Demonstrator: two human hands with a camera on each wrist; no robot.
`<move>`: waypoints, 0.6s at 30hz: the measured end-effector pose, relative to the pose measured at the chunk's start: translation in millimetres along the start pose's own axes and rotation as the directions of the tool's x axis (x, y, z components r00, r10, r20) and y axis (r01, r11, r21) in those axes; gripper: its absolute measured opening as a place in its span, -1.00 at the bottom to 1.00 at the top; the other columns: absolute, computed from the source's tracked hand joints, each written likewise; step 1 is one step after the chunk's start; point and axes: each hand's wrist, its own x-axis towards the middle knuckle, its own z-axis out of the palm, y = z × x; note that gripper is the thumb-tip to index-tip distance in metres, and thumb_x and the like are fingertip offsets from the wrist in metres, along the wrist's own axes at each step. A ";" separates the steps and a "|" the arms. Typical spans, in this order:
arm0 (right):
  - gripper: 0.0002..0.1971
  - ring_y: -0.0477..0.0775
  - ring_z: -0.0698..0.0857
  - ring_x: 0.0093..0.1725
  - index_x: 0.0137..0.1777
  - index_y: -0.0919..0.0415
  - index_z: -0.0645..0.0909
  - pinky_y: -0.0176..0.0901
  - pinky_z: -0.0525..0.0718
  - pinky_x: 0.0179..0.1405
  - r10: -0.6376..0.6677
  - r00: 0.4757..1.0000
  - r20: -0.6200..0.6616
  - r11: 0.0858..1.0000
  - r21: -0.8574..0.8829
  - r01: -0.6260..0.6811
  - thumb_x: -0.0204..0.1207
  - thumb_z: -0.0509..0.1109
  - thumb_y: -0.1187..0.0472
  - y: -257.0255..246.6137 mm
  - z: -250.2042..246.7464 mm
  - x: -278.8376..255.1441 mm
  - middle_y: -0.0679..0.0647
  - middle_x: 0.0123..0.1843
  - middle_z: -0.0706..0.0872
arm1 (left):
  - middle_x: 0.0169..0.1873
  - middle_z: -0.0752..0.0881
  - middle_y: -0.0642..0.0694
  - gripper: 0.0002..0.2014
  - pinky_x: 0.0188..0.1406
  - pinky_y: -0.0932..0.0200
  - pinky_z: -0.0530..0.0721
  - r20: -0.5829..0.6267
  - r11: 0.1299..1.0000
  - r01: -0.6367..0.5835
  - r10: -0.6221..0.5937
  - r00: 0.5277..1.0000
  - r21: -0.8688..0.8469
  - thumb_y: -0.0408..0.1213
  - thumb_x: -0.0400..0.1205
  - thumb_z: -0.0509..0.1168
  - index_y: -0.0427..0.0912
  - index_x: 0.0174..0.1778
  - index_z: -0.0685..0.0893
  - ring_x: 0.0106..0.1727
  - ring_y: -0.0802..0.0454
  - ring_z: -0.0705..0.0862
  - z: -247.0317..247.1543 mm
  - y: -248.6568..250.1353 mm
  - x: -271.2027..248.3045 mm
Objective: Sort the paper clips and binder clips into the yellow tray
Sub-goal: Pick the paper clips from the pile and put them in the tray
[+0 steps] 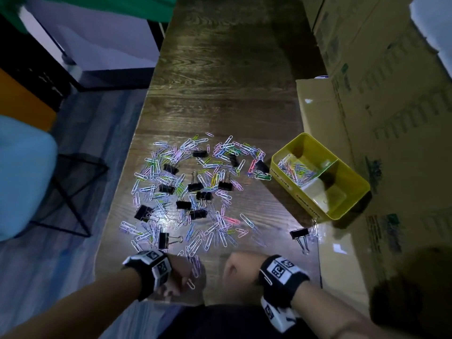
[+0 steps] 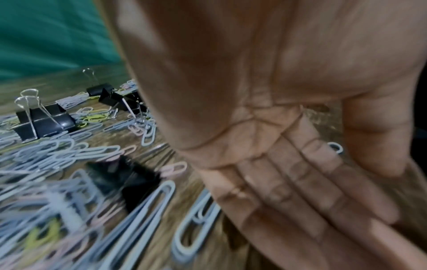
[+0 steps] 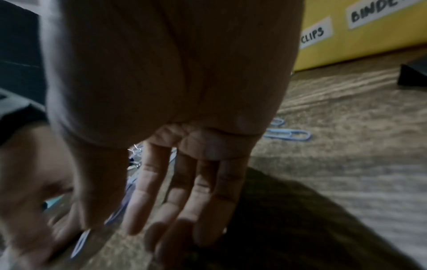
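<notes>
head view first: the paper clips lie in a wide, thin scatter across the dark wooden table, with black binder clips mixed in among them and one binder clip off on its own near the table's right edge. the yellow tray sits at the right of the scatter, and its far compartment already holds a small heap of paper clips; the near compartment looks to hold no binder clips that i can make out. to my eye the paper clips are light, thin, slick wire lying flat on the wood, so they'd likely come up best by sliding several to the table edge or raking them into a bunch and pinching. the binder clips look heavier and stiff, easy to take by the black body or the wire handles that stand up. both hands are low at the near edge of the table. the left hand has its fingers straight and together, angled down beside loose clips, and grips nothing. the right hand has its fingers spread and straight, reaching down toward a few clips at the table edge, with no clip pinched that i can see.
</notes>
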 end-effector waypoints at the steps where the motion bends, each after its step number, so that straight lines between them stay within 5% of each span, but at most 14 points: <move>1: -0.80 -0.09 0.69 -0.15 0.04 0.13 0.76 -0.17 0.64 0.04 0.016 1.000 -0.025 1.000 0.011 -0.016 0.50 0.45 0.07 0.7 3.2 1.3 0.07 0.00 0.83 | -0.21 0.76 -0.22 -0.83 -0.21 0.25 0.74 -0.046 0.999 0.010 -0.012 0.999 -0.031 -0.37 0.53 0.23 -0.37 -0.12 0.69 -0.40 0.05 0.69 -4.4 2.4 6.1; 3: -0.82 -0.07 0.73 -0.12 0.02 0.05 0.73 -0.17 0.65 0.05 0.047 0.992 -0.118 0.998 0.048 -0.042 0.50 0.42 0.03 3.8 3.2 1.0 -0.03 -0.02 0.82 | -0.14 0.73 -0.21 -0.84 -0.17 0.00 0.74 -0.173 0.999 -0.020 0.012 0.985 -0.045 -0.36 0.55 0.21 -0.25 -0.01 0.63 -0.25 -0.13 0.73 -21.7 14.5 12.0; 6: -0.88 -0.04 0.74 -0.04 -0.02 0.03 0.72 -0.14 0.68 0.06 0.060 0.950 -0.305 0.997 0.068 -0.041 0.51 0.39 0.09 10.7 -4.3 -0.6 -0.06 -0.04 0.80 | -0.28 0.64 -0.16 -0.91 -0.23 0.07 0.62 -0.331 0.999 -0.044 0.050 0.942 0.025 -0.27 0.56 0.16 -0.10 -0.20 0.56 -0.26 -0.14 0.62 -47.0 28.3 14.8; 9: -0.84 0.01 0.68 0.04 0.04 0.07 0.66 -0.07 0.65 0.09 0.086 0.832 -0.548 0.996 0.039 -0.077 0.50 0.41 0.08 18.9 -11.9 -6.8 0.00 0.08 0.68 | -0.38 0.66 -0.10 -0.83 -0.26 0.11 0.59 -0.518 0.997 -0.074 0.078 0.852 0.029 -0.15 0.52 0.20 -0.12 -0.29 0.62 -0.32 -0.10 0.57 -58.2 25.4 21.0; 12: -0.38 0.08 0.47 0.31 0.37 0.08 0.40 -0.08 0.52 0.23 0.193 0.709 -0.678 0.964 -0.004 -0.266 0.41 0.42 -0.23 25.7 -15.6 -14.5 0.06 0.31 0.43 | -0.25 0.70 -0.06 -0.76 -0.27 0.16 0.56 -0.679 0.998 -0.059 0.066 0.731 0.034 0.01 0.57 0.20 -0.09 -0.24 0.59 -0.22 -0.08 0.66 -57.2 11.9 23.3; 14: -0.03 0.14 0.36 0.37 0.52 0.10 0.18 0.01 0.50 0.28 0.276 0.670 -0.690 0.924 -0.002 -0.383 0.24 0.39 -0.45 25.3 -14.3 -14.5 0.12 0.37 0.32 | 0.05 0.61 -0.01 -0.69 -0.17 0.16 0.55 -0.752 0.999 -0.030 0.047 0.658 0.037 0.10 0.53 0.27 0.00 0.07 0.54 0.00 -0.01 0.64 -53.1 3.7 23.8; 16: 0.19 0.16 0.30 0.41 0.61 0.12 0.00 0.06 0.49 0.30 0.324 0.676 -0.662 0.904 0.005 -0.428 0.13 0.38 -0.53 20.0 -8.6 -6.9 0.14 0.40 0.27 | 0.29 0.41 -0.02 -0.35 0.04 0.06 0.62 -0.693 0.999 0.004 0.021 0.720 0.035 0.17 0.42 0.37 0.12 0.39 0.31 0.20 -0.01 0.53 -44.1 0.8 28.0; 18: 0.23 0.19 0.24 0.45 0.64 0.11 -0.07 0.10 0.48 0.34 0.321 0.698 -0.640 0.899 -0.025 -0.437 0.13 0.42 -0.50 12.1 -1.0 3.8 0.15 0.44 0.22 | 0.42 0.28 -0.08 -0.21 0.20 -0.10 0.61 -0.672 0.998 0.031 0.015 0.741 0.056 0.11 0.39 0.44 0.20 0.48 0.18 0.33 -0.10 0.45 -37.6 4.7 38.2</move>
